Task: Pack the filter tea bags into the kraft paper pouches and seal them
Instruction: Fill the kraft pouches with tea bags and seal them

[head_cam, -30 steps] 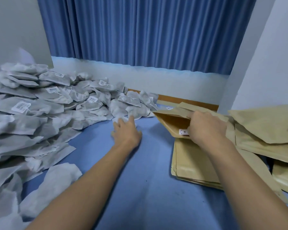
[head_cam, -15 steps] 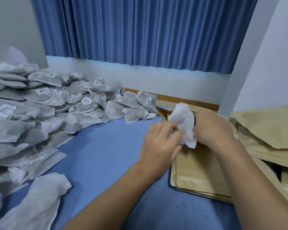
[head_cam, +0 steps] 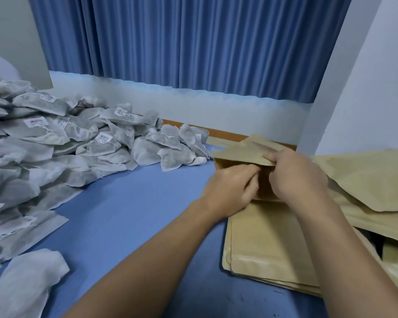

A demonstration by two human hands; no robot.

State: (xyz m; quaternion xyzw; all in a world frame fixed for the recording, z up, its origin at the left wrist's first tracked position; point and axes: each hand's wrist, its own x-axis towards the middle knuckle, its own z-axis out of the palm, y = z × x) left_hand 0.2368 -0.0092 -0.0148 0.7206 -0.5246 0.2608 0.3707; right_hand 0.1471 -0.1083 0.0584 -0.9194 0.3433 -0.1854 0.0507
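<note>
So you're holding an open kraft pouch [head_cam: 237,154] right of centre in the frame. Your right hand [head_cam: 294,177] is pinching its top lip, and your left hand [head_cam: 230,191] is curling its fingers round the near lip at the mouth. Can't tell what's inside it. The pouch is hanging just above a flat stack of pouches [head_cam: 267,244] on the blue bench [head_cam: 129,214], and more loose pouches [head_cam: 365,177] are piling up at the right edge. The filter tea bags [head_cam: 55,145] are heaped all along the left side.
</note>
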